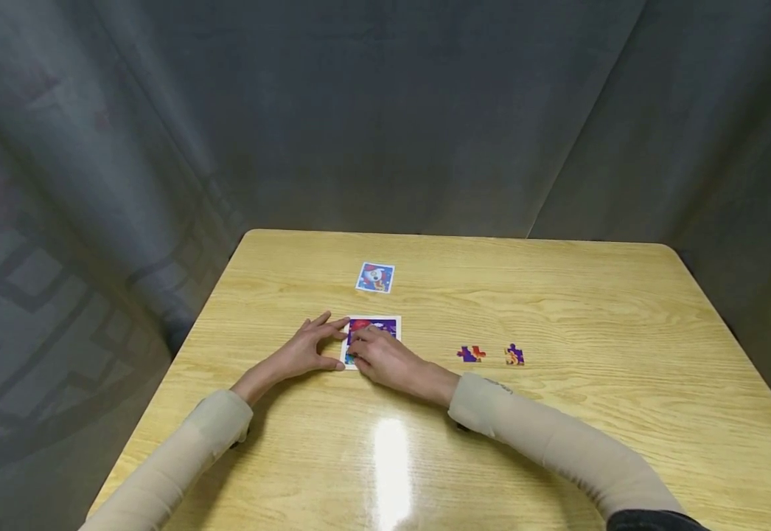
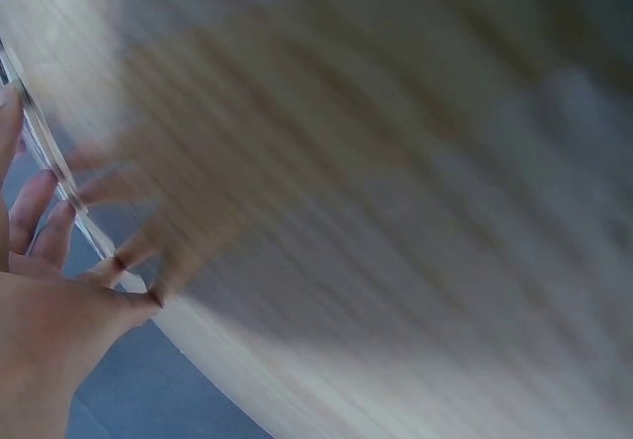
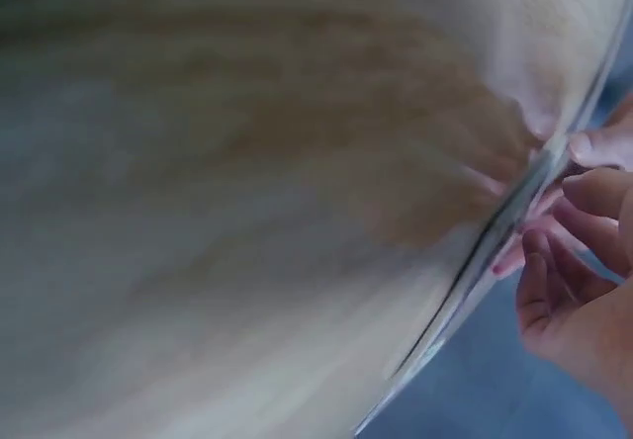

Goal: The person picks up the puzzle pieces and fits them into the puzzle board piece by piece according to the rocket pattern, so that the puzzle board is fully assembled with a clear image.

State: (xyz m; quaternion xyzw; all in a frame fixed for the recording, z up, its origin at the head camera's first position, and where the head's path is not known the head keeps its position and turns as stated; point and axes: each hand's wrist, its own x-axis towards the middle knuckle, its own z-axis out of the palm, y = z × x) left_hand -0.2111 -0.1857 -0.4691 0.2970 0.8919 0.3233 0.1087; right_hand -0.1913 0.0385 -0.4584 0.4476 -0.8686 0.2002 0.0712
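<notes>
A small jigsaw puzzle [image 1: 391,325] with a white border and a purple and red picture lies on the table. My left hand [image 1: 306,348] is at its left side, thumb and fingers spread along the border; in the left wrist view that hand [image 2: 45,301] is seen low against the table surface. Over the puzzle's left part is my right hand [image 1: 385,359], fingers bent and tips down on the picture. It covers much of the puzzle, and whether a piece is between its fingertips is hidden. The right wrist view shows the right hand's bent fingers [image 3: 539,291].
A purple and red puzzle piece [image 1: 471,354] lies to the right of the right hand, with a purple and orange piece [image 1: 514,355] farther right. Behind the puzzle lies a small picture card [image 1: 375,277]. The wooden table [image 1: 591,295] backs onto a grey curtain [image 1: 385,118].
</notes>
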